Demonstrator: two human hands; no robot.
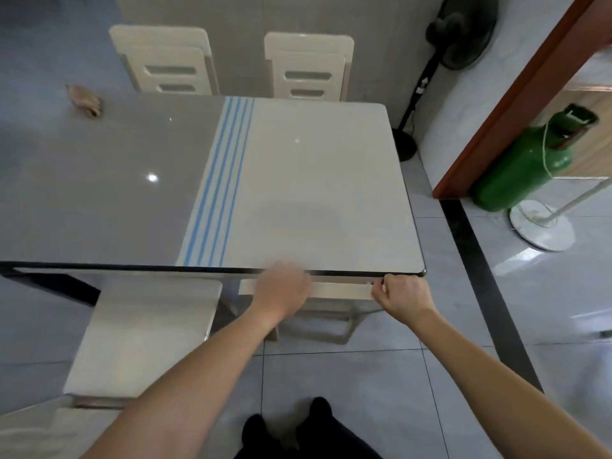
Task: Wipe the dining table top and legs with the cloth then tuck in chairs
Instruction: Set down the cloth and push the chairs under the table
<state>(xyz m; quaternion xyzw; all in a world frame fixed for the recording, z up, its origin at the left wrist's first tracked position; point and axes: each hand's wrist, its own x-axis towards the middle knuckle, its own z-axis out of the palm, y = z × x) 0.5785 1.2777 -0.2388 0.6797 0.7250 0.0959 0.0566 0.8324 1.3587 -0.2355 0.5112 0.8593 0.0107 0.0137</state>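
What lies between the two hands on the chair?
In the head view, only the bare chair backrest lies between the left hand and the right hand.

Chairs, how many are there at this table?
4. Far side: the far left chair and far right chair. Near side: the pulled-out chair on the left, and the gripped chair at the table edge. More may be hidden.

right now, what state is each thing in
near right chair: almost tucked, top rail at the table edge
near left chair: pulled out, seat exposed
far left chair: pushed in
far right chair: pushed in
cloth: crumpled on the table, unheld
left hand: grips near right chair's rail
right hand: grips that rail's end
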